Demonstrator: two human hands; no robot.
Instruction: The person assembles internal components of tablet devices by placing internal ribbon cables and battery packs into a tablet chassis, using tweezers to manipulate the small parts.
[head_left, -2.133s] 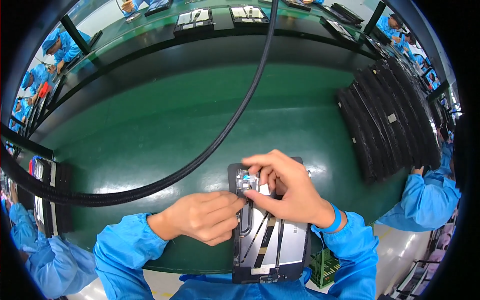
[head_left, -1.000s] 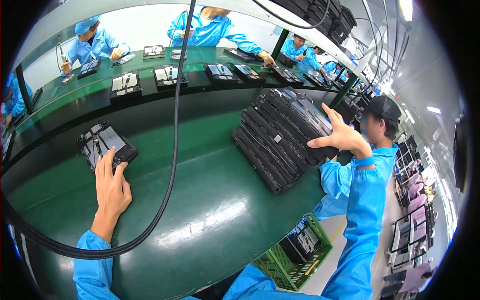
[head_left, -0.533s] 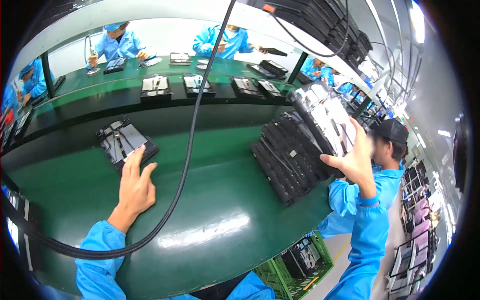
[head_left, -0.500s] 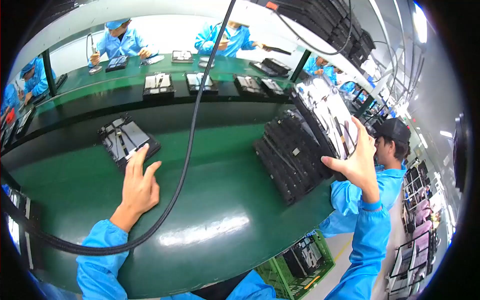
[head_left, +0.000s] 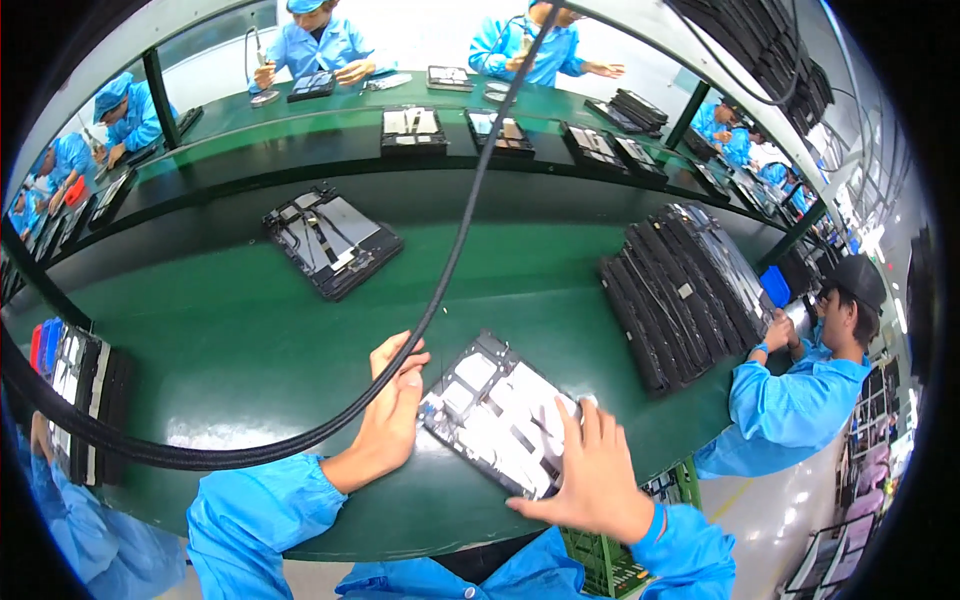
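Note:
An opened tablet (head_left: 500,420), black-framed with pale battery cells and dark ribbon cables bare, lies tilted before me at the table's front. My right hand (head_left: 595,465) grips its right end, thumb at the near edge and fingers over the far side. Beside the tablet's left corner is my left hand (head_left: 392,405), fingers partly spread and holding nothing; the black cable crosses in front of it. Farther back on the left lies a second opened tablet (head_left: 330,240), touched by neither hand. A leaning stack of similar tablets (head_left: 685,300) stands to the right.
A thick black braided cable (head_left: 300,440) loops across the green table (head_left: 230,350). More tablets (head_left: 75,390) stand at the left edge. A raised shelf (head_left: 340,160) at the back carries several. A co-worker (head_left: 810,380) sits at right; a green crate (head_left: 600,560) is below the table edge.
My right hand has brought a tablet from the stack down to the table in front of me. My left hand has left the back-left tablet and come over beside this one. The view has shifted.

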